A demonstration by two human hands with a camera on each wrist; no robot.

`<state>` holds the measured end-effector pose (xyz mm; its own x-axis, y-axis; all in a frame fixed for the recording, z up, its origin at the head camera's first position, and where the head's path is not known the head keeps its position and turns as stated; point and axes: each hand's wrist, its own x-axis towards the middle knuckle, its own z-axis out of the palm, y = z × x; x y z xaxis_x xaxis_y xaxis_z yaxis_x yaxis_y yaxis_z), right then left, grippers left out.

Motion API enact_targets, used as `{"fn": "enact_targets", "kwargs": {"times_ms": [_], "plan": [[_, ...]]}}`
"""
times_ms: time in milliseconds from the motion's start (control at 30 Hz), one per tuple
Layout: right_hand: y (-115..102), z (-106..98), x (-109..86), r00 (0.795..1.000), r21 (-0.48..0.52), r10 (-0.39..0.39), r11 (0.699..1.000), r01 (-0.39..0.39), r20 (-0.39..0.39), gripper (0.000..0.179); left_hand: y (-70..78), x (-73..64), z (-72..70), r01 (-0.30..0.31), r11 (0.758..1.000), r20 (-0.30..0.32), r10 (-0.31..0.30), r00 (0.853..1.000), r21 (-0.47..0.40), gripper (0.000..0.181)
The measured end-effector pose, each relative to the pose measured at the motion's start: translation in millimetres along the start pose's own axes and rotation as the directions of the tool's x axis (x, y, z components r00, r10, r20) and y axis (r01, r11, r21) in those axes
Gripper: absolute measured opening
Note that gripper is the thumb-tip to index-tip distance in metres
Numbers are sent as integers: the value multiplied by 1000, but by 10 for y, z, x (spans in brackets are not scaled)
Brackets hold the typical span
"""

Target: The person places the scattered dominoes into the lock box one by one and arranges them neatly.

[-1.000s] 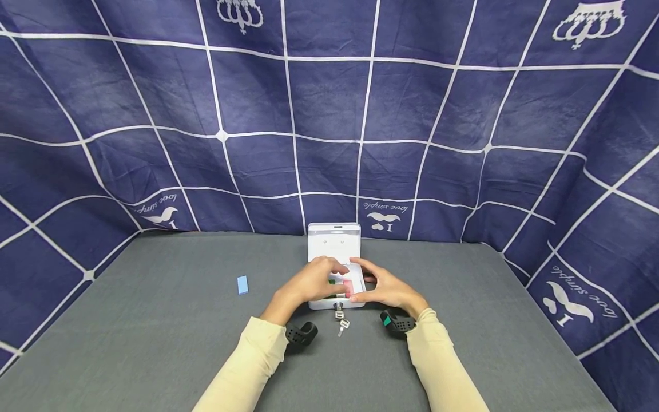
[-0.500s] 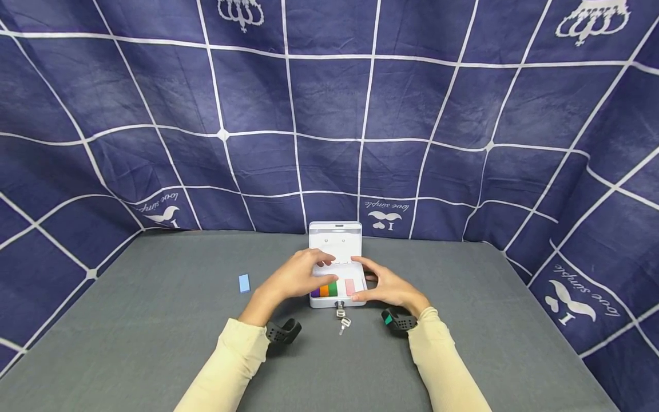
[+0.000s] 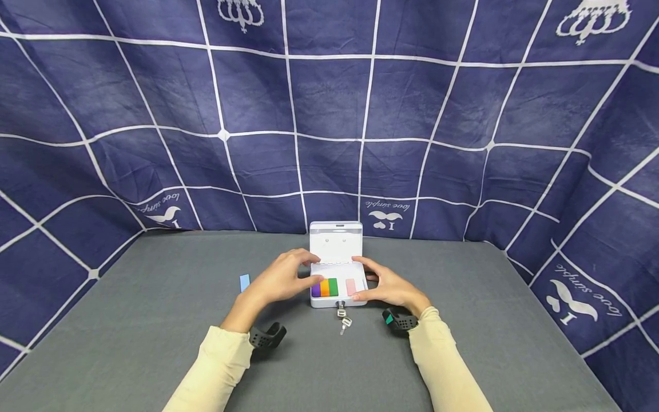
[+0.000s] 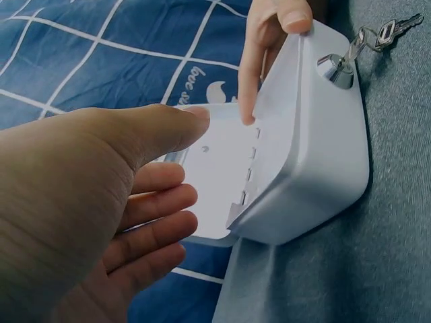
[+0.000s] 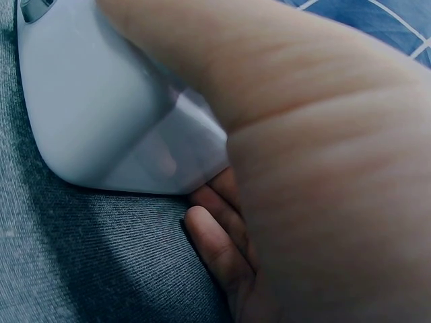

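A white cash box (image 3: pixel 319 303) stands with its lid (image 3: pixel 336 243) raised at the back. Inside, purple (image 3: pixel 316 290), orange (image 3: pixel 324 288) and green (image 3: pixel 333 286) blocks lie side by side, with a pink block (image 3: pixel 351 286) apart on the right. My right hand (image 3: pixel 388 286) holds the box's right side, thumb at the front rim and index finger toward the hinge. My left hand (image 3: pixel 283 278) is at the box's left side, holding nothing; in the left wrist view its thumb (image 4: pixel 192 121) and fingers are spread. Keys (image 3: pixel 346 325) hang from the front lock (image 4: pixel 335 70).
A light blue block (image 3: pixel 244 281) lies on the grey tabletop (image 3: pixel 170 292) left of the box, partly behind my left hand. A dark blue curtain with white lines (image 3: pixel 329 114) rises behind the table, close behind the lid.
My left hand has moved left, out from over the box to its left side, uncovering the purple, orange and green blocks. My right hand has stayed at the box's right side.
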<state>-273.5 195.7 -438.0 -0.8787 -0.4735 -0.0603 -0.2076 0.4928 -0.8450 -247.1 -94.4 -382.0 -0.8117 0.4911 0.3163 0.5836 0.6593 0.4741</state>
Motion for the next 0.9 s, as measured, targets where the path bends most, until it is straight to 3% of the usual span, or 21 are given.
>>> {"fn": "enact_targets", "kwargs": {"times_ms": [300, 533, 900], "plan": [[-33, 7, 5, 1000, 13, 9, 1000, -9, -5, 93, -75, -95, -96, 63, 998, -4, -63, 998, 0, 40], [-22, 15, -5, 1000, -1, 15, 1000, -15, -13, 92, -127, -128, -135, 72, 997, 1, -72, 997, 7, 40], [-25, 15, -4, 1000, -1, 19, 1000, -19, -1, 93, -255, -232, -314, 113, 994, -13, -113, 993, -1, 41]]}}
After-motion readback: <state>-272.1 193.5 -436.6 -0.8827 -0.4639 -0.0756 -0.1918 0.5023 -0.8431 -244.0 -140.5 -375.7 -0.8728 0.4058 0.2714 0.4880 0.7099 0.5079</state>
